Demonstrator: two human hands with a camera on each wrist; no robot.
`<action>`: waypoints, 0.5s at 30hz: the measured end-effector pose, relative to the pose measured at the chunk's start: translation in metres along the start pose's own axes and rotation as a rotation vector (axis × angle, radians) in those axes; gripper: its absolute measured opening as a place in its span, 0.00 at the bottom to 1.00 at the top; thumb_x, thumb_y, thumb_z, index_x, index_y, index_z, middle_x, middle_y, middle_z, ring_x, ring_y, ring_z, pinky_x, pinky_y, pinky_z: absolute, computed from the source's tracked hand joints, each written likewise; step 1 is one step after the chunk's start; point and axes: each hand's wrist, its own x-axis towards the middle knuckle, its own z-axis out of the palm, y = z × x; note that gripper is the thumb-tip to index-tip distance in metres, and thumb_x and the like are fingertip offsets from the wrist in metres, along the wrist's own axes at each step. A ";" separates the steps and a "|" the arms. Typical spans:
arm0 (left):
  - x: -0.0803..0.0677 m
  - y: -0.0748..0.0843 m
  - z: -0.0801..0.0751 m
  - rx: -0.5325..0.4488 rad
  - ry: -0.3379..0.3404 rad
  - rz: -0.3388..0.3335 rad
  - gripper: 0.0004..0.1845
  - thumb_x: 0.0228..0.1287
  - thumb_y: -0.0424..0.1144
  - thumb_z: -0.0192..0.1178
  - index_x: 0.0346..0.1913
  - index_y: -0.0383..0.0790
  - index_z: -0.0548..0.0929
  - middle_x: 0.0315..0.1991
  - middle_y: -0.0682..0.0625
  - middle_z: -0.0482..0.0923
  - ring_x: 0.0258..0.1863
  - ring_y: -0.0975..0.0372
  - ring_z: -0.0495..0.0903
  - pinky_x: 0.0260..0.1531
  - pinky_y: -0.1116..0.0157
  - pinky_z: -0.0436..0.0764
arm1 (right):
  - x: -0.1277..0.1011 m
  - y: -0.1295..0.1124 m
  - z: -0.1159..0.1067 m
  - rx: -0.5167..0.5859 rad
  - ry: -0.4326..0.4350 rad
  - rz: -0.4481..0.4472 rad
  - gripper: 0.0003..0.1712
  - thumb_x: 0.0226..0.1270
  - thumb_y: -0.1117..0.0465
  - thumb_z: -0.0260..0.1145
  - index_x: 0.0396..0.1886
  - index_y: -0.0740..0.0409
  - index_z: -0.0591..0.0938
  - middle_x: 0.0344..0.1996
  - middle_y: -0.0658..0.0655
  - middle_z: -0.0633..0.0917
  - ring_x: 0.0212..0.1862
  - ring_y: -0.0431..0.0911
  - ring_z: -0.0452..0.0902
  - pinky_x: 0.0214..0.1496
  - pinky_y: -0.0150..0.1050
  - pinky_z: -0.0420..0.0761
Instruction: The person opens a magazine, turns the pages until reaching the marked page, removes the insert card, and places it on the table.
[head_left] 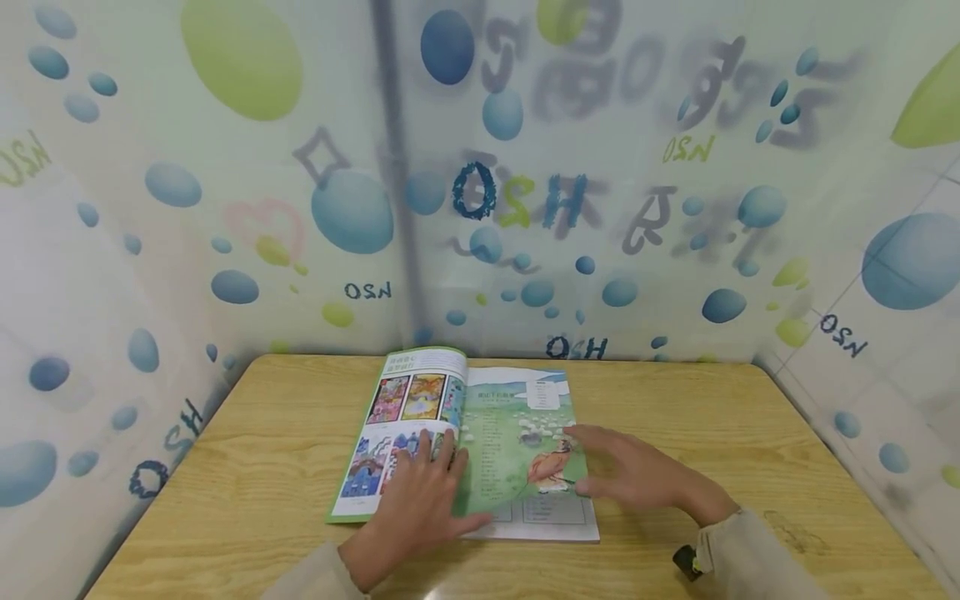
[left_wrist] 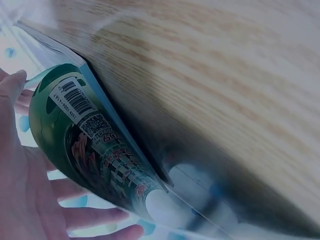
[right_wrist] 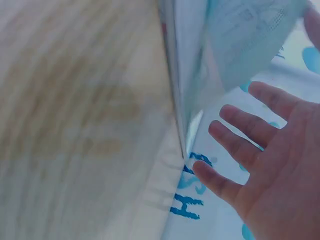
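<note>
The left hand [head_left: 416, 496] lies with fingers spread over the left page of the open magazine [head_left: 483, 437]; the right hand [head_left: 637, 475], at its 3 o'clock, has fingers extended and wide around 1 lifted page [right_wrist: 245, 50]. The magazine is on the wooden bench [head_left: 675, 400]. At 12 o'clock, beyond the bench, is a backdrop [head_left: 262, 167] with blue and green spots.
</note>
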 end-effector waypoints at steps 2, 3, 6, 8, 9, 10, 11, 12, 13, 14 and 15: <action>0.000 -0.001 -0.001 -0.011 0.011 0.005 0.50 0.54 0.83 0.44 0.61 0.42 0.79 0.61 0.38 0.75 0.55 0.38 0.76 0.33 0.43 0.82 | -0.002 0.000 -0.005 0.027 0.022 0.030 0.38 0.74 0.41 0.57 0.77 0.52 0.63 0.74 0.60 0.65 0.74 0.62 0.58 0.68 0.67 0.61; -0.001 -0.001 -0.001 -0.015 0.018 0.006 0.50 0.54 0.82 0.45 0.62 0.42 0.78 0.60 0.38 0.75 0.54 0.38 0.76 0.33 0.44 0.82 | -0.002 0.000 -0.006 0.033 0.035 0.044 0.36 0.76 0.43 0.56 0.77 0.52 0.63 0.74 0.60 0.65 0.74 0.63 0.58 0.68 0.67 0.61; -0.001 -0.003 -0.001 -0.042 0.050 0.004 0.49 0.57 0.78 0.50 0.69 0.42 0.72 0.58 0.37 0.75 0.52 0.39 0.77 0.29 0.47 0.83 | -0.004 0.003 -0.009 0.018 0.070 0.076 0.35 0.77 0.44 0.53 0.77 0.53 0.62 0.74 0.61 0.65 0.73 0.63 0.58 0.68 0.66 0.62; -0.001 -0.004 -0.002 -0.069 0.079 0.003 0.50 0.58 0.75 0.53 0.73 0.42 0.66 0.60 0.37 0.74 0.51 0.40 0.78 0.26 0.49 0.83 | -0.005 0.005 -0.008 0.001 0.078 0.090 0.37 0.77 0.43 0.54 0.78 0.54 0.61 0.74 0.61 0.64 0.73 0.63 0.59 0.68 0.66 0.63; 0.000 -0.005 -0.002 -0.082 0.096 0.005 0.51 0.58 0.73 0.55 0.75 0.42 0.63 0.61 0.37 0.74 0.51 0.40 0.79 0.25 0.51 0.84 | -0.005 0.006 -0.007 -0.011 0.077 0.098 0.39 0.76 0.42 0.55 0.78 0.54 0.60 0.74 0.61 0.64 0.73 0.63 0.60 0.68 0.65 0.64; 0.000 -0.005 -0.002 -0.096 0.113 0.010 0.51 0.58 0.72 0.57 0.76 0.42 0.61 0.63 0.36 0.73 0.51 0.41 0.79 0.25 0.52 0.84 | -0.005 0.008 -0.006 -0.022 0.074 0.102 0.41 0.74 0.41 0.56 0.78 0.55 0.59 0.74 0.61 0.65 0.73 0.63 0.60 0.67 0.65 0.64; 0.001 -0.006 -0.003 -0.106 0.128 0.017 0.52 0.58 0.70 0.58 0.77 0.42 0.58 0.65 0.36 0.71 0.53 0.41 0.79 0.26 0.52 0.84 | -0.005 0.009 -0.005 -0.035 0.071 0.109 0.43 0.73 0.39 0.57 0.79 0.55 0.58 0.74 0.60 0.65 0.72 0.63 0.61 0.67 0.65 0.64; 0.002 -0.006 -0.004 -0.110 0.141 0.027 0.53 0.58 0.69 0.59 0.78 0.42 0.55 0.68 0.36 0.69 0.55 0.42 0.78 0.29 0.51 0.85 | -0.005 0.010 -0.003 -0.043 0.068 0.115 0.45 0.72 0.38 0.58 0.79 0.55 0.57 0.74 0.60 0.65 0.72 0.63 0.62 0.67 0.66 0.64; 0.003 -0.006 -0.004 -0.113 0.155 0.040 0.54 0.58 0.68 0.61 0.79 0.42 0.53 0.70 0.36 0.66 0.59 0.42 0.76 0.34 0.49 0.85 | -0.005 0.010 -0.001 -0.050 0.064 0.125 0.47 0.71 0.37 0.59 0.79 0.55 0.55 0.74 0.60 0.65 0.72 0.63 0.62 0.68 0.66 0.63; 0.004 -0.007 -0.005 -0.111 0.167 0.055 0.55 0.58 0.67 0.62 0.79 0.43 0.51 0.72 0.37 0.62 0.62 0.42 0.74 0.39 0.47 0.84 | -0.005 0.011 0.000 -0.061 0.063 0.131 0.49 0.70 0.36 0.60 0.80 0.56 0.55 0.74 0.60 0.65 0.72 0.63 0.62 0.68 0.66 0.62; 0.005 -0.007 -0.005 -0.108 0.179 0.068 0.55 0.57 0.65 0.63 0.80 0.43 0.49 0.75 0.37 0.59 0.66 0.43 0.71 0.45 0.45 0.83 | -0.004 0.011 0.002 -0.065 0.065 0.135 0.50 0.68 0.35 0.61 0.80 0.56 0.55 0.74 0.61 0.65 0.72 0.63 0.62 0.68 0.66 0.62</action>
